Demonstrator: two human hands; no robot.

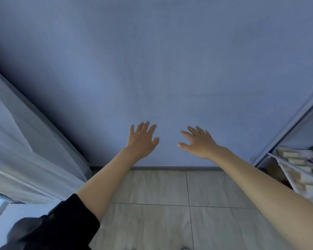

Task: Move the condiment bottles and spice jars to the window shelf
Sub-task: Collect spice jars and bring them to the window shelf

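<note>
While both the left hand (143,139) and the right hand (199,143) reach mid-frame with fingers spread and holding nothing, no bottles or jars can be made out; blurred items fill a rack (296,170) at right. Glass would likely be heavy, slippery, best gripped round the body.

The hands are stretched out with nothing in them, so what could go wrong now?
1. Both the left hand and the right hand are open and empty, facing a bare wall; no bottles or jars show, so the task may stall.
2. The cluttered rack stands close by the right arm, which might knock it.
</note>
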